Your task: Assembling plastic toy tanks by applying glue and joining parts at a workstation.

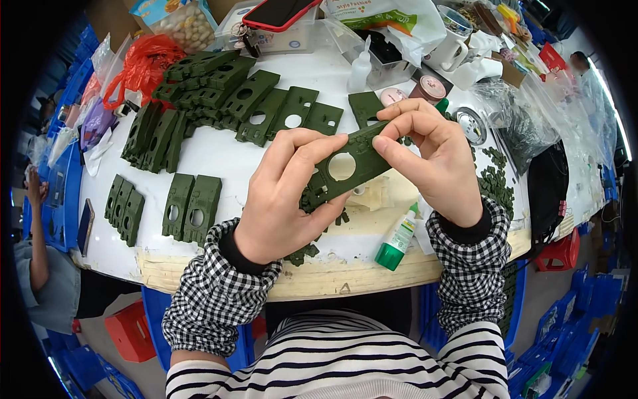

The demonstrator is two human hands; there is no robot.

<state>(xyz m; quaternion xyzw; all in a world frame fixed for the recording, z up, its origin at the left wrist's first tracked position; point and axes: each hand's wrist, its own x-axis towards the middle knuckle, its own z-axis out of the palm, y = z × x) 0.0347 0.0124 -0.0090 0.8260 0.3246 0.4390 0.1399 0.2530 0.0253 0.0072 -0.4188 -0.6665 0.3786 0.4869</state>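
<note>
White table top [232,173], broad and curving toward the rim of the view, ends nearest the person in a pale, worn wooden strip [345,289]. On its far left part sits a heaped pile of dark green moulded plastic panels [206,86], with a leaning cluster of similar panels [156,139] just beside it. Nearer the front lie a spaced pair of green panels with round holes [201,206] and, farther left, a short row of narrower green panels [129,213].

Over the table's middle, the left hand [286,193] grips the lower end of one dark green rectangular panel with a large round hole [365,159], fingers above and thumb below. The right hand [432,159] pinches its upper corner; whether a small bit is caught there, I cannot tell.

This panel seems mid-work; many others lie about, though which are finished is unclear. Bare table left of the left wrist offers room; the right side is tighter, with a green-and-clear squeeze bottle [399,243] near the front edge and scattered tiny green plastic pieces [495,183] beyond the right wrist.
</note>
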